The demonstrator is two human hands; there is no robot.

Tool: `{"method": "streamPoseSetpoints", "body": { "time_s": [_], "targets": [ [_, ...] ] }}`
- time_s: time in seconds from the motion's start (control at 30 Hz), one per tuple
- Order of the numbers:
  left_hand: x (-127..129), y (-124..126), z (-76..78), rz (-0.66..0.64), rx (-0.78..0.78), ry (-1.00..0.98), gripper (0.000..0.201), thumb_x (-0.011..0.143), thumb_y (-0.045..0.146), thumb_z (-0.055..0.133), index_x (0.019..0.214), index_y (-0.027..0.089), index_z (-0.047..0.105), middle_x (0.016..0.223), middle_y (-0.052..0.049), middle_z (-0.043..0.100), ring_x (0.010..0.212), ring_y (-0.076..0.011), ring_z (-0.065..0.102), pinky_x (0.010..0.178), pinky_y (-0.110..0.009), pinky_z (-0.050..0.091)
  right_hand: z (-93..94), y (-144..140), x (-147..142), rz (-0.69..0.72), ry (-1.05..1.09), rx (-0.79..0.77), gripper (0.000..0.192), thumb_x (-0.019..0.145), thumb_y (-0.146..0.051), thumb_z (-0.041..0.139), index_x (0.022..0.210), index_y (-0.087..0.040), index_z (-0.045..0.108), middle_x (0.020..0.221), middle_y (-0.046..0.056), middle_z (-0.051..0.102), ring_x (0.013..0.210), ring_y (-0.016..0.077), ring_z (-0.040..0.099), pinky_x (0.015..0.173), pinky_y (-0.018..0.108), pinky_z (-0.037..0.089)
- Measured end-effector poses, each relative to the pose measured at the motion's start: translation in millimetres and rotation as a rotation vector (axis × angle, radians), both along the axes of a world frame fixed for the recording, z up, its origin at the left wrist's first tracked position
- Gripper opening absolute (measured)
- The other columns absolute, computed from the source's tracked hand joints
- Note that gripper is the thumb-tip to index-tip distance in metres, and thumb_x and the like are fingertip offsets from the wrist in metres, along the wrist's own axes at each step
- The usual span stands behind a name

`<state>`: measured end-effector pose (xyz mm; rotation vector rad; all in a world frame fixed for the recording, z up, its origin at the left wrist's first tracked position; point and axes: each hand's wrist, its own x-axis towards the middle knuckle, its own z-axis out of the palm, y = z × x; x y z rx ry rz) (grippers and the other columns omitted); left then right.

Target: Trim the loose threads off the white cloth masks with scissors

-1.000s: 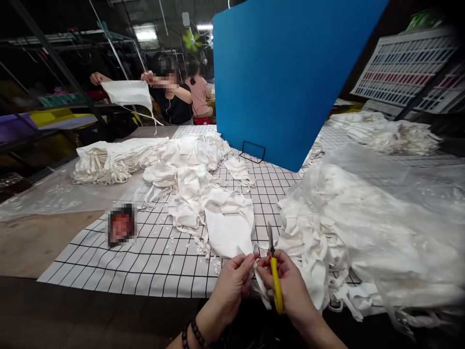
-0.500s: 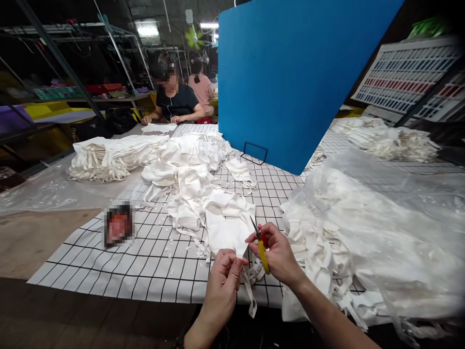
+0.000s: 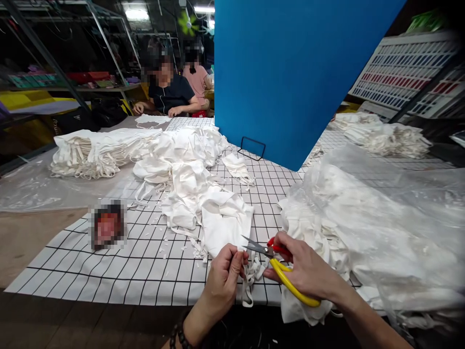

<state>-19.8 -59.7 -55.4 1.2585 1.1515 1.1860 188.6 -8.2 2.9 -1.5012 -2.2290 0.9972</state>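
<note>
We've got the left hand (image 3: 224, 276) pinching the near edge of the white cloth piece (image 3: 225, 228) on the gridded table cover (image 3: 109, 271), with the right hand (image 3: 308, 271) closed around the yellow snips (image 3: 279, 271). The blades point at the pinch; they look slightly parted, hard to say. We'd keep the strap taut and snip close, clear of the fingertips (image 3: 238, 257).
</note>
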Motion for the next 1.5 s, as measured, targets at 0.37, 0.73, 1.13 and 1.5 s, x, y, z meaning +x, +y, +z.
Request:
{"method": "streamPoseSetpoints", "body": {
  "time_s": [0.37, 0.73, 1.13, 1.5],
  "targets": [
    [-2, -1, 12.1, -0.107, 0.122, 0.244, 0.023, 0.100, 0.031, 0.038, 0.091, 0.017, 0.055, 0.083, -0.004, 0.057, 0.075, -0.0150, 0.054, 0.069, -0.027, 0.043, 6.5, -7, -10, 0.074, -0.139, 0.052, 0.033, 0.069, -0.041, 0.070, 0.080, -0.023, 0.044, 0.071, -0.002, 0.055, 0.063, 0.0159, 0.050, 0.057, 0.027, 0.035],
    [-5, 2, 17.4, -0.144, 0.134, 0.259, 0.024, 0.100, 0.030, 0.039, 0.087, 0.017, 0.055, 0.080, -0.002, 0.054, 0.072, -0.0134, 0.051, 0.067, -0.025, 0.040, 5.7, -6, -9, 0.099, -0.151, -0.030, 0.034, 0.070, -0.043, 0.068, 0.078, -0.024, 0.041, 0.063, -0.005, 0.050, 0.058, 0.0138, 0.045, 0.052, 0.025, 0.031],
    [-9, 1, 17.5, -0.207, 0.071, 0.196, 0.026, 0.099, 0.033, 0.040, 0.091, 0.016, 0.059, 0.080, -0.002, 0.054, 0.071, -0.0128, 0.049, 0.066, -0.024, 0.039, -5.6, -6, -5, 0.111, -0.200, 0.111, 0.035, 0.071, -0.043, 0.065, 0.071, -0.024, 0.036, 0.056, -0.007, 0.042, 0.052, 0.0127, 0.040, 0.052, 0.025, 0.026],
    [-10, 1, 17.5, -0.216, 0.040, 0.154, 0.030, 0.099, 0.036, 0.041, 0.090, 0.016, 0.061, 0.077, -0.002, 0.052, 0.068, -0.0127, 0.048, 0.062, -0.024, 0.039, -7.8, -5, -6, 0.118, -0.149, 0.151, 0.037, 0.072, -0.043, 0.068, 0.068, -0.023, 0.037, 0.053, -0.007, 0.040, 0.049, 0.0115, 0.036, 0.050, 0.025, 0.024]
  ]
}}
